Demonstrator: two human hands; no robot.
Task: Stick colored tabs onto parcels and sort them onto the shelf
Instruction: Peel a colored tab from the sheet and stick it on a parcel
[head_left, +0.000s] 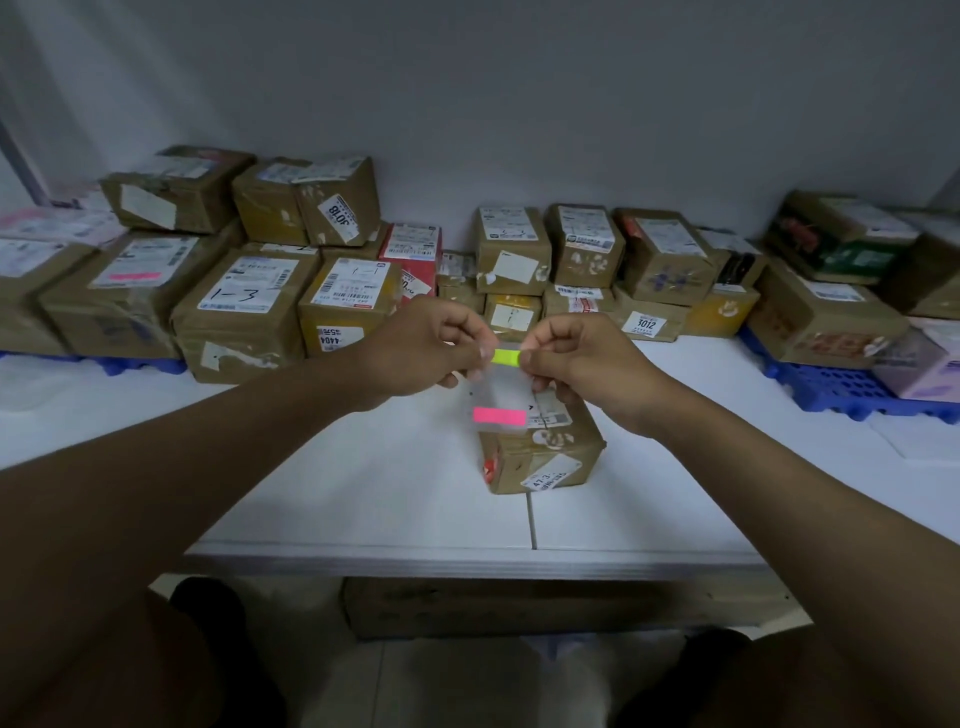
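Above the middle of the white table (363, 499), a clear sheet of tabs (501, 397) is held up between both hands. The left hand (421, 348) is curled and pinches the upper left part of the sheet, while the right hand (582, 364) pinches one end of a yellow-green tab (507, 356) at the top of the sheet. A pink tab (500, 415) is seen lower on the same sheet. Just behind the sheet, a small brown parcel (540, 457) is standing on the table, near its front edge. Along the far edge, many parcels (244, 306) are stacked against the wall
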